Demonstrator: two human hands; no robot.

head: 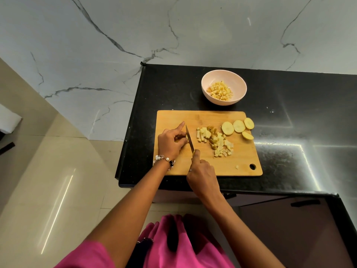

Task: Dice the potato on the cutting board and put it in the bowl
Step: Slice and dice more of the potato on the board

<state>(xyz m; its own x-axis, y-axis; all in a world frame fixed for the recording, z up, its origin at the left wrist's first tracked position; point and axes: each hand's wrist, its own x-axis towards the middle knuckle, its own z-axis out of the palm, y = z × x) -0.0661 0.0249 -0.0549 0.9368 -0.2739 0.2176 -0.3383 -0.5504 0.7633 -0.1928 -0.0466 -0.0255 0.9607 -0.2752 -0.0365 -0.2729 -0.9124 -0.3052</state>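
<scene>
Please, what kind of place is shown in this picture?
Most likely a home kitchen. A black stone counter carries a wooden cutting board, where potato is being cut with a knife, and a bowl of diced pieces stands behind it.

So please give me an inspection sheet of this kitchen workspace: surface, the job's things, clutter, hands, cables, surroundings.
Surface: black counter, glossy, with light reflections.
Job's things: wooden cutting board; four potato slices at its far right; pile of diced potato mid-board; pink bowl behind the board, already holding dice; knife.
Clutter: one stray potato bit near the board's hole.
Hands: left hand holds a potato piece against the blade; right hand grips the knife handle.
Cables: nothing seen.
Surroundings: marble-look wall; beige tiled floor; dark cabinet fronts below the counter.
</scene>
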